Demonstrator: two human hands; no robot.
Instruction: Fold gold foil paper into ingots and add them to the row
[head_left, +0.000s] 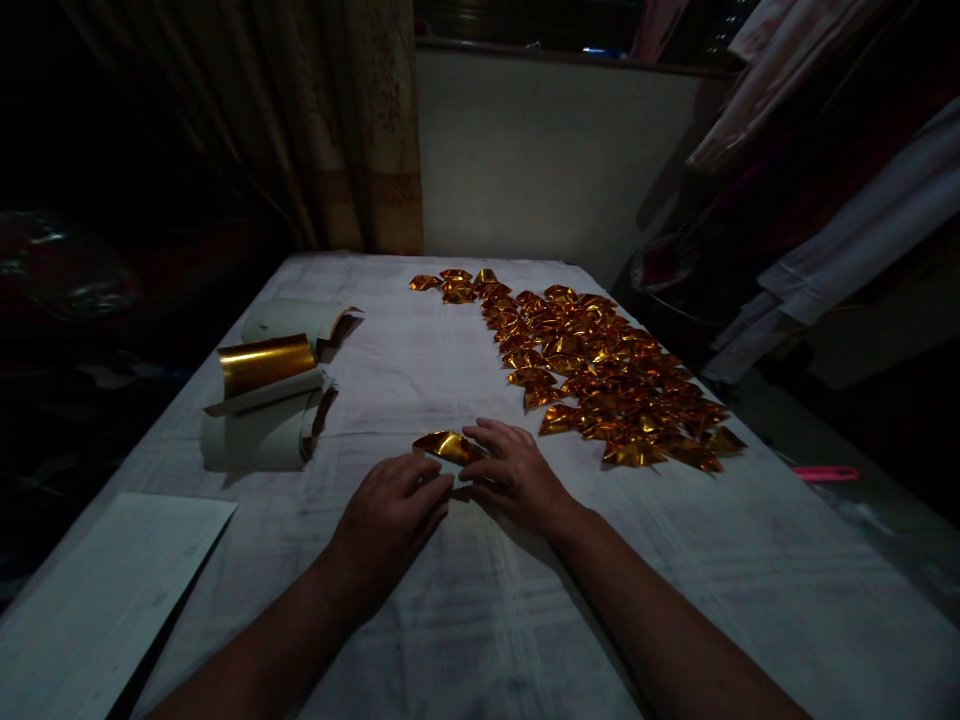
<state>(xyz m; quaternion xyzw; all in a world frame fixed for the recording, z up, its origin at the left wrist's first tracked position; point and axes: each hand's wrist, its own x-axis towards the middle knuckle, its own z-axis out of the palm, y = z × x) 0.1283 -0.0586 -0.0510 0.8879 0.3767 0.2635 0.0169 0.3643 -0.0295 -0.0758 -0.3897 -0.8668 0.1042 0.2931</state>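
Across the pale checked cloth (pixel 420 350), we've got a crinkly gold heap (pixel 600 370) on the right, curled sheets (pixel 251 440) on the left. Our right hand (pixel 517 475) angles in, fingers gripping the foil (pixel 448 446) mid-cloth; left hand (pixel 390 505) bent beside it, can't tell if pinching. Foil's shiny gold, smooth, pointy on the left.
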